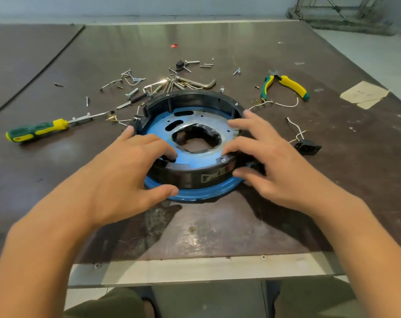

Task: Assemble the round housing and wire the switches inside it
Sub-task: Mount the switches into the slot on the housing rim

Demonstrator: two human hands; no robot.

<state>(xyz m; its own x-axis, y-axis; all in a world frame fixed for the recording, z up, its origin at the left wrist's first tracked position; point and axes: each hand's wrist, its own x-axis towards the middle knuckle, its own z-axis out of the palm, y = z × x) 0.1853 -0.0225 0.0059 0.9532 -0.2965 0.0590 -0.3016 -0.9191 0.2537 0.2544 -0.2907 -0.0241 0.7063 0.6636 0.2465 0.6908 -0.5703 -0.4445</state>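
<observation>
Housing: round housing (190, 177) lies flat on the dark, scuffed tabletop (218, 226), between my two grips.
Ring: black ring (195, 97), glossy plastic, a low upright wall with ribs inside and small screw heads set in its top edge.
Base: blue plate (195, 160), painted metal, under the ring; its rounded rim sticks out past the ring on the near side.
Inside the ring: the plate floor only, with oblong slots, small holes and a ragged dark-edged opening in the middle through which the tabletop shows.
Label: silvery patch on the near outer wall; too blurred to read.
Left grip (123, 171): clasps the near-left of the housing, fingers curled over the ring's top edge, thumb pressed to the blue rim outside.
Right grip (275, 166): clasps the right side, fingers spread and curled over the top edge, thumb on the near outer wall just beside the label.
Left of housing: screwdriver (38, 131), green and yellow handle, steel shaft pointing toward the housing.
Behind housing: loose screws (131, 92) and bolts scattered, a bent steel hex key (199, 83), a small black switch (179, 64) farther back.
Behind right of housing: pliers (286, 86), yellow and green handles; a white wire (284, 103) with brass terminals nearer the ring.
Right of housing: black socket (307, 146) with white leads, apart from my right grip.
</observation>
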